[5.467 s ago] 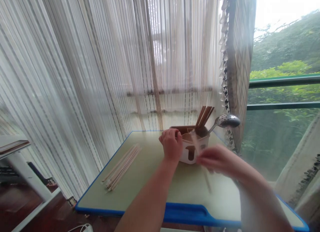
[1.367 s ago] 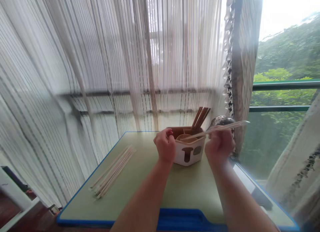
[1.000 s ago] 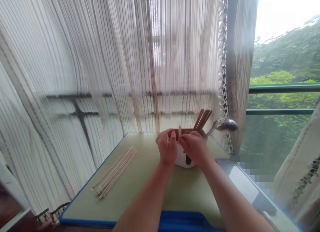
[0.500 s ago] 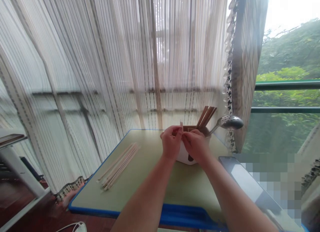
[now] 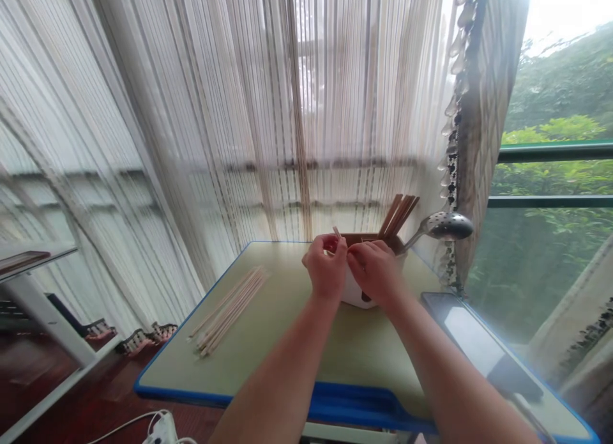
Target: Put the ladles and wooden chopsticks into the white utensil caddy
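Observation:
My left hand (image 5: 326,265) is closed in a pinch on a thin pale stick (image 5: 336,232), whose tip pokes up above the thumb; the rest of it is hidden by the fingers. Close beside it, my right hand (image 5: 374,268) is closed too, thumb and fingers pressed together, and what it grips does not show. Both are in front of a utensil holder (image 5: 355,296), white below with a brown inside, partly covered by the hands. Several brown chopsticks (image 5: 398,215) lean out of it, along with a metal slotted spoon (image 5: 447,226). Left of the hands, a bundle of pale sticks (image 5: 232,313) lies on the table.
The light green table (image 5: 268,354) has a blue edge. A dark flat device with a glossy screen (image 5: 479,342) lies along its right side. Striped curtains (image 5: 215,112) hang behind. A white power strip (image 5: 163,431) with cables is on the floor below left.
The pale stick in my left hand has tipped to the left. My hands have drawn slightly apart at the fingertips. The camera view has shifted a little.

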Demonstrator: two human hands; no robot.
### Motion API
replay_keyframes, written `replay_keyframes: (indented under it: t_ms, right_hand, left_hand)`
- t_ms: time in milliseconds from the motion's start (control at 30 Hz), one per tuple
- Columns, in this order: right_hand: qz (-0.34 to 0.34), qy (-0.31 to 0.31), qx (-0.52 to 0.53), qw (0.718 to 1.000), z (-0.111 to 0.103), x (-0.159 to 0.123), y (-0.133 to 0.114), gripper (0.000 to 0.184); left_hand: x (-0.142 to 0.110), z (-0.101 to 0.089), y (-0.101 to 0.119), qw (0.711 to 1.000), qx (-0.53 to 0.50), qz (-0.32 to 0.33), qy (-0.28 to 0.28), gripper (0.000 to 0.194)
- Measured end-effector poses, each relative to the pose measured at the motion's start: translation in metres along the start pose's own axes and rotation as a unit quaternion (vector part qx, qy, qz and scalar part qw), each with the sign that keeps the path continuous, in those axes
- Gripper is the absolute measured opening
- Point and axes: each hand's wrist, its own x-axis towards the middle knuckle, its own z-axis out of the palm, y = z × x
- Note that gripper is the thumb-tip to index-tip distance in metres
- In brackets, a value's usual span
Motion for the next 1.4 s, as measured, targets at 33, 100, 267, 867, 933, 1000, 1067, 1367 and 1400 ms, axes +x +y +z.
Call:
replay_keyframes:
  t_ms: [33, 100, 267, 867, 933, 1000, 1067, 1367, 1400]
  right_hand:
    - [0.000, 0.001, 0.001, 1.000, 0.000, 0.000, 0.000, 0.018]
    - [0.000, 0.004, 0.001, 1.000, 0.001, 0.000, 0.000, 0.018]
    - [0.005, 0.019, 0.004, 1.000, 0.005, -0.002, 0.002, 0.015]
    - [-0.209, 0.194, 0.178, 0.942, 0.020, -0.036, -0.048, 0.042]
    - [-0.249, 0.108, 0.161, 0.949, 0.034, -0.043, -0.061, 0.038]
    - [-0.254, 0.018, 0.159, 0.954, 0.048, -0.049, -0.072, 0.034]
    - [-0.196, -0.046, 0.191, 0.961, 0.061, -0.053, -0.080, 0.035]
    - [0.232, -0.061, 0.360, 0.901, 0.100, -0.080, -0.110, 0.039]
    - [0.231, -0.061, 0.362, 0.901, 0.101, -0.082, -0.111, 0.039]
  left_hand:
    - [-0.001, 0.000, 0.001, 1.000, 0.001, 0.002, -0.001, 0.016]
    - [-0.001, -0.001, 0.003, 1.000, 0.005, 0.011, -0.004, 0.017]
    - [-0.002, -0.003, 0.006, 0.998, 0.044, 0.052, 0.019, 0.014]
    - [-0.025, -0.150, -0.075, 0.916, 0.344, 0.151, -0.143, 0.012]
    - [-0.027, -0.162, -0.081, 0.926, 0.348, 0.108, -0.097, 0.009]
    - [-0.030, -0.165, -0.082, 0.930, 0.360, 0.069, -0.011, 0.014]
    - [-0.033, -0.162, -0.081, 0.925, 0.374, 0.067, 0.000, 0.017]
    - [-0.029, -0.147, -0.088, 0.824, 0.547, 0.003, -0.149, 0.030]
    - [-0.029, -0.146, -0.089, 0.817, 0.553, -0.012, -0.162, 0.028]
